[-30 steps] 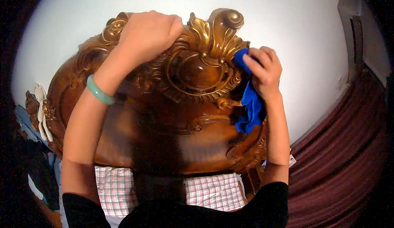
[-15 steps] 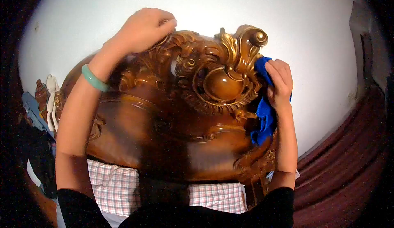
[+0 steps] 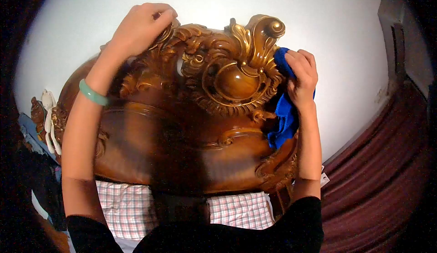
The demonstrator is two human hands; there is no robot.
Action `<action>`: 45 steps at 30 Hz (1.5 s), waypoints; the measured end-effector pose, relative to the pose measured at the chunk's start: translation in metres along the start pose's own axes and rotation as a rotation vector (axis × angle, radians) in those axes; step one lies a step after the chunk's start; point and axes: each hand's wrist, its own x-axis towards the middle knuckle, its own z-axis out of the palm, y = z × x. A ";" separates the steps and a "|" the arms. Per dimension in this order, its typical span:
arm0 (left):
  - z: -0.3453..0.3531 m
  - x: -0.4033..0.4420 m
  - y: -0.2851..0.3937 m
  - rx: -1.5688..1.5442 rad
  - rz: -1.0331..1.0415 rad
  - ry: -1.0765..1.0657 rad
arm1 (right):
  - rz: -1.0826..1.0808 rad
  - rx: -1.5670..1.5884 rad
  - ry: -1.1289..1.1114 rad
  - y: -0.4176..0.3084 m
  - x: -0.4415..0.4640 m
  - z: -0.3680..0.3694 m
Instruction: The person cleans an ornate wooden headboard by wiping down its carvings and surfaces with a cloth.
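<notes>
A carved, glossy brown wooden headboard [image 3: 236,82] with gold-tinted scrolls stands against the wall. My left hand [image 3: 144,27] rests on its upper left edge, its fingers curled over the carved scrollwork there; a pale green bangle [image 3: 93,93] circles that wrist. At the right side of the round medallion, my right hand [image 3: 301,73] grips a blue cloth [image 3: 286,116]. Part of the cloth pokes up above the fingers against the carving, and the rest hangs below the hand.
Plaid cushions [image 3: 239,209] lie below the headboard. A dark red curtain [image 3: 378,175] fills the lower right, beside the pale wall [image 3: 337,34]. At the far left are a white long-limbed figure [image 3: 48,116] and bluish fabric [image 3: 32,132].
My left hand has moved left along the headboard's top edge, off the part near the medallion. My right hand stays by the medallion's right side with the cloth. The view has shifted slightly.
</notes>
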 end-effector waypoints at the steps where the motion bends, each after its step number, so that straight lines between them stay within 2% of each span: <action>1: 0.001 0.000 0.000 -0.003 0.000 -0.003 | -0.048 -0.013 0.011 0.002 0.000 0.000; 4: 0.002 0.000 -0.003 -0.023 0.005 0.027 | -0.161 -0.007 -0.092 -0.012 0.008 -0.005; 6: 0.002 0.000 -0.003 -0.033 0.041 0.033 | -0.164 -0.017 -0.109 -0.011 0.007 -0.005; 8: 0.003 0.000 -0.003 -0.047 0.023 0.026 | -0.079 0.092 -0.045 -0.006 0.008 -0.002; 10: 0.002 -0.001 -0.002 -0.061 -0.002 0.028 | 0.100 0.085 -0.007 -0.005 0.011 -0.002; 11: 0.001 -0.001 -0.001 -0.067 0.011 0.025 | 0.117 0.049 -0.002 -0.007 0.010 -0.001; 13: 0.003 -0.001 -0.001 -0.072 -0.029 0.030 | 0.123 0.017 0.011 -0.012 0.010 0.003; 15: 0.004 0.000 -0.001 -0.059 -0.038 0.027 | -0.040 -0.069 0.223 -0.023 0.009 0.003; 16: 0.005 0.000 -0.001 -0.049 -0.046 0.026 | -0.155 -0.105 0.212 -0.027 0.008 0.001; 18: 0.008 0.000 -0.003 -0.058 -0.044 0.046 | -0.220 -0.165 0.079 -0.043 0.014 0.009; 20: 0.008 0.000 -0.002 -0.086 -0.051 0.074 | -0.186 -0.224 -0.005 -0.050 0.017 0.022; 26: 0.007 0.003 -0.006 -0.023 -0.095 0.008 | -0.110 -0.273 0.003 -0.065 0.035 0.037; 28: 0.007 0.004 -0.017 -0.056 0.096 0.025 | -0.040 -0.281 -0.035 -0.071 0.044 0.039; 32: 0.013 0.009 -0.036 -0.050 0.155 0.162 | 0.035 -0.272 0.052 -0.078 0.032 0.047; 33: 0.013 0.009 -0.036 0.177 0.247 0.243 | 0.089 -0.240 0.090 -0.083 0.022 0.048; 34: 0.016 0.008 -0.035 0.181 0.241 0.248 | 0.106 -0.214 0.134 -0.085 0.011 0.051; 36: 0.018 0.015 -0.035 0.151 0.062 0.135 | 0.096 -0.272 0.153 -0.090 0.002 0.052; 39: 0.014 0.017 -0.021 0.115 -0.216 -0.175 | 0.042 -0.178 0.158 -0.121 0.031 0.048; 40: 0.011 0.016 -0.020 0.112 -0.204 -0.181 | 0.034 -0.177 0.128 -0.129 0.045 0.048; 42: 0.009 0.011 -0.016 -0.107 -0.286 -0.124 | 0.018 -0.132 0.034 -0.136 0.074 0.052; 44: 0.008 0.007 -0.016 -0.068 -0.227 -0.124 | 0.021 -0.093 -0.114 -0.140 0.099 0.058; 45: 0.005 0.005 -0.015 -0.023 -0.179 -0.113 | 0.026 -0.098 -0.115 -0.139 0.104 0.061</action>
